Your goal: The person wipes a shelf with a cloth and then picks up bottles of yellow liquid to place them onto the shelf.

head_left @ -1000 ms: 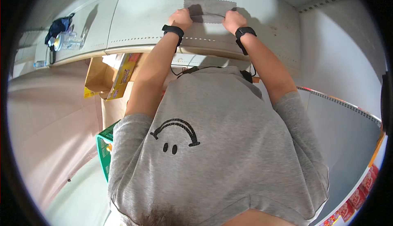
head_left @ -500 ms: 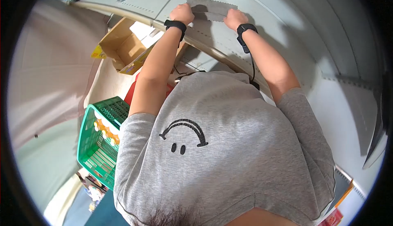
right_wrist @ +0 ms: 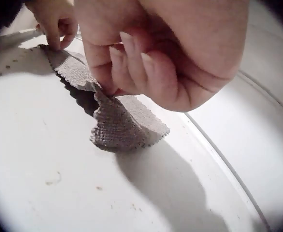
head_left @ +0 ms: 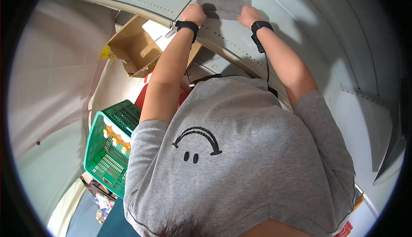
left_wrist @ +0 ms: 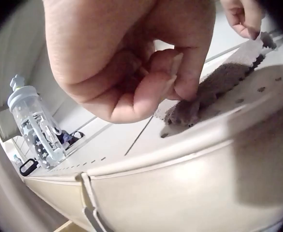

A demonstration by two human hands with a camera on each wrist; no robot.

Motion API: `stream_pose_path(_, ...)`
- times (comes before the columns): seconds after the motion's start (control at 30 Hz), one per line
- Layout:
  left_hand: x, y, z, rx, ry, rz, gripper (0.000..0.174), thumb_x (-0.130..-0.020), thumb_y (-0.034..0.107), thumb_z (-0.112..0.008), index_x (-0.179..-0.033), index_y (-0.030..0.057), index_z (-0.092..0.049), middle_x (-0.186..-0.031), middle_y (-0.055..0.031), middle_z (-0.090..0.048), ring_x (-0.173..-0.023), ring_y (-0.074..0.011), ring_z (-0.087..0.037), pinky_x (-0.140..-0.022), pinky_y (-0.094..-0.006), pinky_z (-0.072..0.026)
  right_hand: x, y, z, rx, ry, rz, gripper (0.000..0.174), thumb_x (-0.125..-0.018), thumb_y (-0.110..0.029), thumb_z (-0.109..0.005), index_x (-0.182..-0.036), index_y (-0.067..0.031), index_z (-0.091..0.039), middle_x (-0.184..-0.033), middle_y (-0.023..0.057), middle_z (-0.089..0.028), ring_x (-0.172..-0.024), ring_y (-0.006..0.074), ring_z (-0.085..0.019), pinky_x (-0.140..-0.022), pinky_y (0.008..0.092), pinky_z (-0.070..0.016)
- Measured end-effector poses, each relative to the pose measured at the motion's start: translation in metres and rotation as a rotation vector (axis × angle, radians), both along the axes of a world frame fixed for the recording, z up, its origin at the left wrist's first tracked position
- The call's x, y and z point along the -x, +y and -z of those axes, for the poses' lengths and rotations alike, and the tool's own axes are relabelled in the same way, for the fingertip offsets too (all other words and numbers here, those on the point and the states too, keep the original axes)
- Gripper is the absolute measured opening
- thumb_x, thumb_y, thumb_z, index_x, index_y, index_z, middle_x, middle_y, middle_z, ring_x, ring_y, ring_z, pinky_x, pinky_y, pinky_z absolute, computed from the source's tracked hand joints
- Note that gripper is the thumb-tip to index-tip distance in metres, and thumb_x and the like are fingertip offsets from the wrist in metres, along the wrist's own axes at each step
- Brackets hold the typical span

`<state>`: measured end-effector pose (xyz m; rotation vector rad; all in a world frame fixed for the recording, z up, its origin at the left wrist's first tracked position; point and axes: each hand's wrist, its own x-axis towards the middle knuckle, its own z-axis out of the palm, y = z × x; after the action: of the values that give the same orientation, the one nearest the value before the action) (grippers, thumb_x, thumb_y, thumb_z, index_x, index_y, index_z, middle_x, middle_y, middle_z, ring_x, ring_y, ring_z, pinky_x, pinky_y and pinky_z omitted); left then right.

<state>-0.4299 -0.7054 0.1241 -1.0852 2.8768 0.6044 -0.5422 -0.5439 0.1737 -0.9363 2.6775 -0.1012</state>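
Note:
A small grey cloth (head_left: 225,7) with zigzag-cut edges stretches between both hands over the pale metal shelf (head_left: 240,44). My left hand (head_left: 194,14) pinches its left end, close to a seam in the shelf. At the other end, my right hand (head_left: 250,17) grips the cloth between thumb and forefinger, other fingers curled in. In the right wrist view a loose corner of the cloth (right_wrist: 117,128) droops past the fingers and casts a shadow on the shelf. The left wrist view shows the cloth (left_wrist: 223,79) running low along the shelf surface toward the right hand (left_wrist: 243,17).
A clear drinking bottle (left_wrist: 37,128) with a star pattern stands on the shelf to the left. An open cardboard box (head_left: 139,52) is below the shelf edge. Lower left is a green basket (head_left: 92,151) holding orange-and-white items. Small brown marks (right_wrist: 99,188) dot the shelf.
Both hands have moved left along the shelf with the cloth, from right of the seam to right at it. The body and head view have turned left, bringing the basket into fuller view.

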Motion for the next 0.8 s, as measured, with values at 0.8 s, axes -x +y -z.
stream_pose_path(0.8,0.086,0.179,-0.038,0.078,-0.04,0.635,0.021,-0.068,0.016,-0.051,-0.085,0.0119,-0.062,-0.088,-0.0122,-0.06,-0.088,-0.0282,-0.056,-0.077,-0.0358,-0.0441,0.009,0.215,-0.014,0.028,-0.024,0.548,0.026,-0.075,-0.019,-0.051,-0.09,0.0003,-0.059,-0.094,0.0193,-0.058,-0.088,0.0341,-0.055,-0.077,0.0397,-0.0449)
